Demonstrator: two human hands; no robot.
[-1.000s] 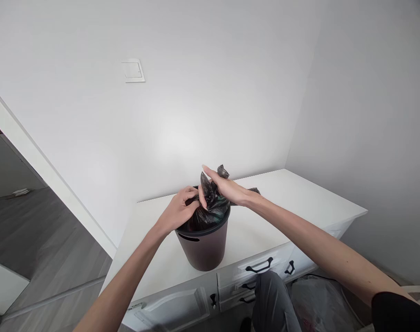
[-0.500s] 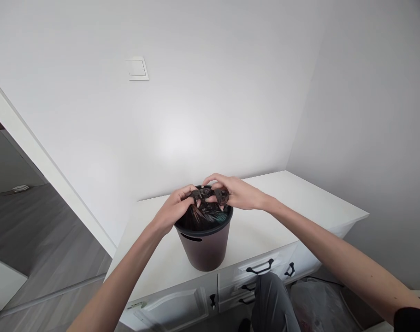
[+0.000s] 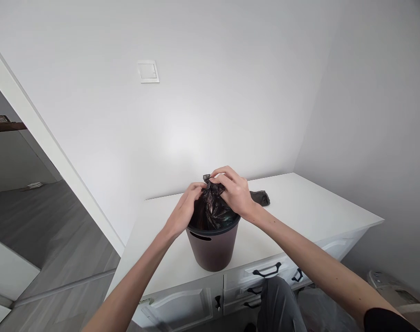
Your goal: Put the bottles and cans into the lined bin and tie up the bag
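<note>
A black garbage bag [image 3: 213, 210] lines a dark purple-brown trash bin [image 3: 215, 251], its top gathered and twisted above the rim. My right hand [image 3: 232, 189] pinches the gathered neck between thumb and fingers. From the other side, my left hand [image 3: 186, 207] has its bent fingers closed against the bag just below the neck; its fingertips are partly hidden. Behind my right wrist lies a dark, flattened piece of plastic [image 3: 261, 198], partly covered by the wrist. The bin stands upright with an oval handle slot facing me.
The bin rests on a white cabinet top [image 3: 316, 207] against a wall with a light switch [image 3: 148, 72]. Black drawer handles [image 3: 267, 271] stick out in front, close to my knee [image 3: 279, 299]. A doorway opens at left onto grey flooring [image 3: 74, 244].
Both hands have lifted the bag's top into a narrow gathered neck above the bin. The dark plastic behind my right wrist now shows more. The view has shifted slightly left.
</note>
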